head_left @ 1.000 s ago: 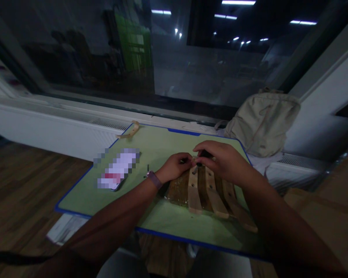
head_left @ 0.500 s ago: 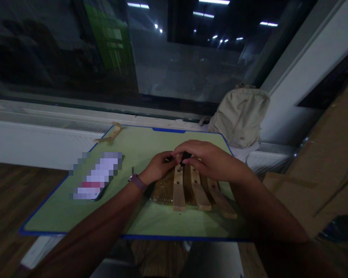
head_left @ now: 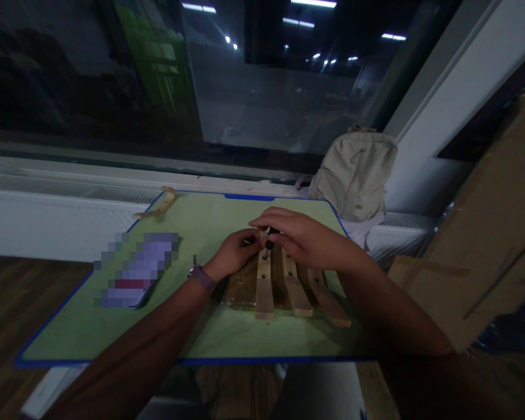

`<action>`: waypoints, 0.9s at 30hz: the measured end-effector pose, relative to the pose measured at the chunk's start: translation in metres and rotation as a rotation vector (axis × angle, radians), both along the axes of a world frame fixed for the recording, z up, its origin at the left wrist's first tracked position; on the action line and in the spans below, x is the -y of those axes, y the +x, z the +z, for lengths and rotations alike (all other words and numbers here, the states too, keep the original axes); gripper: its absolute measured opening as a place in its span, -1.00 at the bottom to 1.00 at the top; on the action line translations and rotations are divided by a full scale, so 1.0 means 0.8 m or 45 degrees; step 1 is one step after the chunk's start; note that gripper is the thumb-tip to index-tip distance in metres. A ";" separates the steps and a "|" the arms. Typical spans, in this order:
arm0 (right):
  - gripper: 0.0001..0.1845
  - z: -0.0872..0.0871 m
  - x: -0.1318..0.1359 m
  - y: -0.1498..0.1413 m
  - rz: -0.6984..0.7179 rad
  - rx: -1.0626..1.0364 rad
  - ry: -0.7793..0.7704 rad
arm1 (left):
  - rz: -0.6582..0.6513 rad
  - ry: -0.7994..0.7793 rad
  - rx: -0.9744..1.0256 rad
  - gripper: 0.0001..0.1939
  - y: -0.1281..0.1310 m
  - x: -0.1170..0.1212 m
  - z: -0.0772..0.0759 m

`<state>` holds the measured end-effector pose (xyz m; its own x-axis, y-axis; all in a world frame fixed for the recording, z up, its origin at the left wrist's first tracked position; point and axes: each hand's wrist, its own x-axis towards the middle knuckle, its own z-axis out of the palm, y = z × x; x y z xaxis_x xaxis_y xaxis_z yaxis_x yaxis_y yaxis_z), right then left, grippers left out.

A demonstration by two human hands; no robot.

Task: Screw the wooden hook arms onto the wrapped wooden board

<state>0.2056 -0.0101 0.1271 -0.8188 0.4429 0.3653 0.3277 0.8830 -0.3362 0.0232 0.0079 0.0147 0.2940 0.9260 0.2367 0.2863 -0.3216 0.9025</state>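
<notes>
My right hand (head_left: pixel 300 236) is closed round the black handle of a small screwdriver (head_left: pixel 270 239). Its metal shaft points down at a hole in the leftmost wooden strip (head_left: pixel 265 289). With fingers bent, my left hand (head_left: pixel 234 252) grips the far end of that same strip; the fingertips are partly hidden. Two more pale strips with holes, a middle one (head_left: pixel 298 294) and a right one (head_left: pixel 330 303), lie alongside. All three rest across a brown, shiny slab (head_left: pixel 240 289) and jut over its near edge.
The green tabletop (head_left: pixel 219 338) has a blue rim. A blurred-out phone (head_left: pixel 142 271) lies at left, and a curved wooden piece (head_left: pixel 160 205) at the far left corner. Behind stands a beige backpack (head_left: pixel 354 172) by the window; a large cardboard box (head_left: pixel 476 251) is at right.
The whole view has shifted slightly, so everything sits a little further left. Both hands keep their hold, and the screwdriver stays at the leftmost strip, its handle a bit more upright.
</notes>
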 end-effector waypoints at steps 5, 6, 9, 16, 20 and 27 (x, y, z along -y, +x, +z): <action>-0.80 -0.008 -0.005 -0.006 -0.187 0.024 0.124 | 0.002 0.011 0.007 -0.77 0.000 -0.001 -0.001; -0.78 -0.011 -0.006 -0.009 -0.301 0.074 0.192 | 0.006 0.012 0.005 -0.76 0.000 -0.001 -0.002; -0.72 -0.015 -0.007 -0.014 -0.546 0.226 0.310 | 0.004 0.016 -0.012 -0.74 0.002 -0.002 -0.005; -0.70 -0.010 -0.007 -0.010 -0.565 0.285 0.384 | 0.086 0.065 -0.168 -0.67 -0.001 -0.001 0.000; -0.70 -0.010 -0.008 -0.010 -0.574 0.314 0.360 | 0.272 0.116 -0.367 -0.67 -0.016 0.008 0.013; -0.68 -0.008 -0.006 -0.008 -0.576 0.355 0.414 | 0.864 0.037 -1.148 -0.38 -0.042 0.015 0.006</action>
